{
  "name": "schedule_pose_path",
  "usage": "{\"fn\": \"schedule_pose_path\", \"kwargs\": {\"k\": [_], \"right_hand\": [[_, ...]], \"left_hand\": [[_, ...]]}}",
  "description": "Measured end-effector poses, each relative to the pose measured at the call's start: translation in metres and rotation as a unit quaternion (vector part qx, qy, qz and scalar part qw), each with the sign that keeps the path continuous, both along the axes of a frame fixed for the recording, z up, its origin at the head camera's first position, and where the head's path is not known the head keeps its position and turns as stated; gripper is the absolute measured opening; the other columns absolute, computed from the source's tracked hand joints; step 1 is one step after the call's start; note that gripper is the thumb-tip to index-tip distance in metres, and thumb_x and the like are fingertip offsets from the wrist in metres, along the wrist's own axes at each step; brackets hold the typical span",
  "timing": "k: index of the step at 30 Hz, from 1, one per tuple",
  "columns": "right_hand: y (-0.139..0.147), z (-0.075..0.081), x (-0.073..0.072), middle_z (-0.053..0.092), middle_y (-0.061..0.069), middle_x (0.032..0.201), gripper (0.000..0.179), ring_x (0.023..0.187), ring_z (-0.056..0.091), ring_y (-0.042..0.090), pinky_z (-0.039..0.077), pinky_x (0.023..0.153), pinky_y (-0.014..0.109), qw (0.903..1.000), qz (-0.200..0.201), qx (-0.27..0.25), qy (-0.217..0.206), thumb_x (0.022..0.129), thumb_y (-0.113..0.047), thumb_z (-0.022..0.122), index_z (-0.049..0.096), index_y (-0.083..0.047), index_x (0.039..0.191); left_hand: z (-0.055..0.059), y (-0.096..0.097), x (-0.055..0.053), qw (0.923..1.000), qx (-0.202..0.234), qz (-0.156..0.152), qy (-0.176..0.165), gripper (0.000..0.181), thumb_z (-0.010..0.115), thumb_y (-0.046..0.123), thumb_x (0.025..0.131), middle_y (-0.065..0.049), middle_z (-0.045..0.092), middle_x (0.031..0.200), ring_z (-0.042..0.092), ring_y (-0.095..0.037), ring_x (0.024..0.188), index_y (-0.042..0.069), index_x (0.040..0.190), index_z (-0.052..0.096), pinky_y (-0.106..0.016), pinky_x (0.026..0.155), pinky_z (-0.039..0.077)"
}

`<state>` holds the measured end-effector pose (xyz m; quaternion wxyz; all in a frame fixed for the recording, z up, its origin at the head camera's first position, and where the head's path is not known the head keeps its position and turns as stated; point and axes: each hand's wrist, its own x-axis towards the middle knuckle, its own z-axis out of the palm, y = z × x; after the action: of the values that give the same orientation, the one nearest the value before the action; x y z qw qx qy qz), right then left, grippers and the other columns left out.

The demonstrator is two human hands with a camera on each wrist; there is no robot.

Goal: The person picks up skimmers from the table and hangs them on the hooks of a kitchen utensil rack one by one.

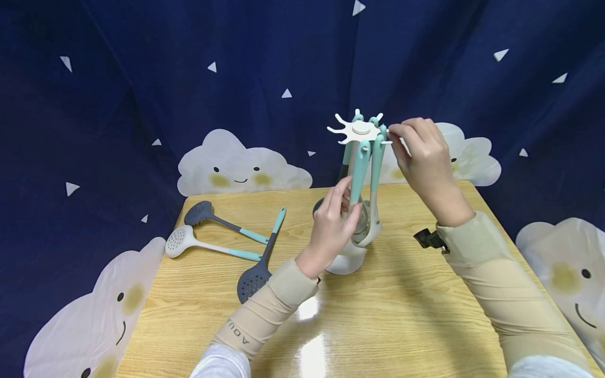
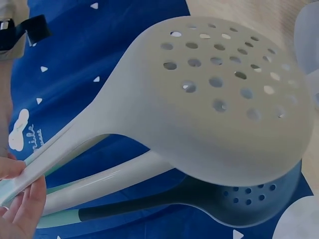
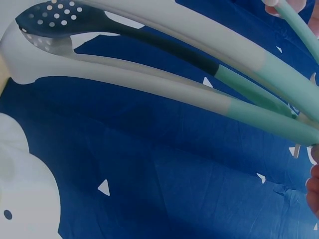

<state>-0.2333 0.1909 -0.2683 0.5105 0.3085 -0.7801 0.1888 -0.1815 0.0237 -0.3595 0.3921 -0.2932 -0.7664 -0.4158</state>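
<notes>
A white utensil rack (image 1: 361, 129) with a star-shaped hook top stands upright on the table, several mint-handled utensils hanging from it. My left hand (image 1: 330, 226) holds the handle (image 1: 360, 170) of a pale grey skimmer, whose hole hangs over a front prong. The skimmer's perforated head (image 2: 224, 99) fills much of the left wrist view, my left fingers (image 2: 31, 206) around its shaft. At the top, my right hand (image 1: 423, 157) pinches a prong at the rack's right side. A dark slotted spoon (image 3: 60, 17) hangs behind the paler utensils in the right wrist view.
Left of the rack lie a dark skimmer (image 1: 199, 211), a pale grey skimmer (image 1: 178, 241) and a dark slotted turner (image 1: 252, 282), partly behind my left forearm. A wooden table (image 1: 402, 315) bears everything. A navy curtain (image 1: 142, 105) with clouds and triangles hangs behind.
</notes>
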Motion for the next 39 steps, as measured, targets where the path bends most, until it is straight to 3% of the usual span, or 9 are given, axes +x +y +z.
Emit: {"fn": "schedule_pose_path", "kwargs": {"k": [11, 17, 20, 22, 27, 30, 35, 39], "right_hand": [[0.000, 0.000, 0.000, 0.056, 0.019, 0.084, 0.010, 0.074, 0.049, 0.034, 0.040, 0.065, 0.039, 1.0000, 0.001, -0.001, -0.001, 0.087, 0.000, 0.056, 0.062, 0.007, 0.092], [0.000, 0.001, 0.000, 0.057, 0.019, 0.083, 0.010, 0.073, 0.049, 0.034, 0.040, 0.065, 0.039, 1.0000, 0.002, -0.001, 0.001, 0.087, 0.000, 0.056, 0.062, 0.007, 0.092], [0.000, 0.000, 0.000, 0.057, 0.019, 0.083, 0.010, 0.073, 0.049, 0.034, 0.040, 0.065, 0.039, 1.0000, 0.002, -0.001, 0.000, 0.087, 0.000, 0.057, 0.062, 0.007, 0.092], [0.000, 0.000, 0.000, 0.057, 0.019, 0.083, 0.010, 0.074, 0.050, 0.034, 0.040, 0.065, 0.039, 1.0000, 0.001, -0.001, -0.002, 0.087, 0.000, 0.057, 0.062, 0.007, 0.092], [0.000, 0.000, 0.000, 0.057, 0.019, 0.084, 0.010, 0.075, 0.050, 0.033, 0.041, 0.066, 0.039, 1.0000, -0.001, -0.001, -0.004, 0.087, 0.000, 0.056, 0.062, 0.007, 0.092], [0.001, 0.000, 0.000, 0.057, 0.019, 0.084, 0.010, 0.075, 0.050, 0.033, 0.040, 0.066, 0.039, 1.0000, -0.001, -0.001, -0.004, 0.087, -0.001, 0.056, 0.062, 0.007, 0.092], [0.001, 0.000, 0.000, 0.057, 0.019, 0.084, 0.010, 0.074, 0.050, 0.033, 0.040, 0.065, 0.039, 1.0000, -0.003, 0.002, -0.006, 0.087, 0.000, 0.056, 0.062, 0.007, 0.093], [0.001, 0.000, 0.000, 0.057, 0.019, 0.084, 0.011, 0.075, 0.050, 0.033, 0.040, 0.065, 0.039, 1.0000, -0.004, 0.005, -0.007, 0.087, 0.000, 0.056, 0.062, 0.007, 0.093]], "left_hand": [[-0.003, 0.001, -0.004, 0.9999, 0.012, 0.000, 0.003, 0.049, 0.067, -0.004, 0.076, -0.013, 0.055, 0.088, 0.059, -0.017, 0.069, -0.002, 0.120, 0.045, -0.013, 0.063, 0.048], [-0.002, -0.004, -0.006, 0.9995, 0.018, -0.028, -0.001, 0.048, 0.066, 0.000, 0.077, -0.015, 0.054, 0.091, 0.058, -0.019, 0.073, -0.003, 0.120, 0.044, -0.015, 0.067, 0.049], [-0.001, -0.010, -0.008, 0.9987, 0.025, -0.042, 0.016, 0.045, 0.065, 0.004, 0.078, -0.017, 0.054, 0.094, 0.058, -0.022, 0.078, -0.006, 0.118, 0.045, -0.018, 0.071, 0.050], [0.000, -0.015, -0.011, 0.9975, 0.029, -0.042, 0.049, 0.041, 0.064, 0.007, 0.078, -0.018, 0.055, 0.095, 0.058, -0.024, 0.081, -0.007, 0.114, 0.048, -0.021, 0.074, 0.050], [0.002, -0.029, -0.024, 0.9876, 0.039, -0.003, 0.152, 0.026, 0.060, 0.003, 0.075, -0.016, 0.060, 0.091, 0.059, -0.025, 0.084, -0.006, 0.099, 0.057, -0.028, 0.078, 0.049], [0.000, -0.038, -0.036, 0.9828, 0.040, 0.023, 0.179, 0.019, 0.058, -0.001, 0.073, -0.014, 0.061, 0.087, 0.058, -0.026, 0.080, -0.005, 0.091, 0.059, -0.031, 0.074, 0.049], [-0.011, -0.054, -0.056, 0.9849, -0.009, 0.074, 0.156, 0.017, 0.057, -0.002, 0.070, -0.014, 0.060, 0.085, 0.057, -0.027, 0.079, -0.004, 0.087, 0.059, -0.034, 0.073, 0.047], [-0.027, -0.066, -0.069, 0.9860, -0.074, 0.118, 0.092, 0.018, 0.059, -0.001, 0.071, -0.013, 0.060, 0.089, 0.056, -0.028, 0.086, -0.002, 0.089, 0.060, -0.035, 0.079, 0.046]]}}
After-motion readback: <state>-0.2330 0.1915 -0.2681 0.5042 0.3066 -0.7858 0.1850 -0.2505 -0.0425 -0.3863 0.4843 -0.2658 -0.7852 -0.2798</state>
